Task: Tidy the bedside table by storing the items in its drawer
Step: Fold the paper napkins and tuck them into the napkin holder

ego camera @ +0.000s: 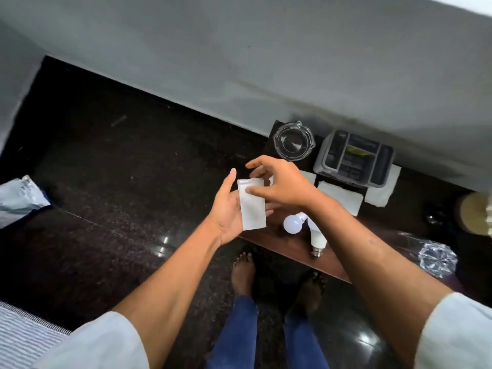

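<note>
Left hand point(226, 209) lies palm up with its fingers loosely spread, and a flat white pouch point(251, 203) rests across the palm, a matte rectangle with squared corners. Just to its right, the right hand point(279, 186) arches over the pouch's upper end, its thumb pressed onto the pouch's face and its other fingers curled and parted above the top edge (whether they pinch that edge cannot be told). Both hands hover over the near left corner of the desk point(300, 249), a brown wooden top with a smooth, faintly glossy edge.

Far to the left, on the dark speckled stone floor point(106, 182), sits a crumpled silvery foil bag point(21, 198). On the desk below the right wrist lie two white light bulbs: one point(292, 223) shows its round frosted dome, the other point(318, 239) lies lengthwise with its metal bayonet cap toward the near edge. Behind the hands stands a clear, thick-walled glass ashtray point(294, 142), roughly round with notched rim. Right of it a grey plastic desk telephone point(354, 161) sits on white folded paper napkins point(340, 198). Further right, a crinkled clear cellophane wrapper point(436, 258) lies on the desk's right end, well apart from the bulbs.
</note>
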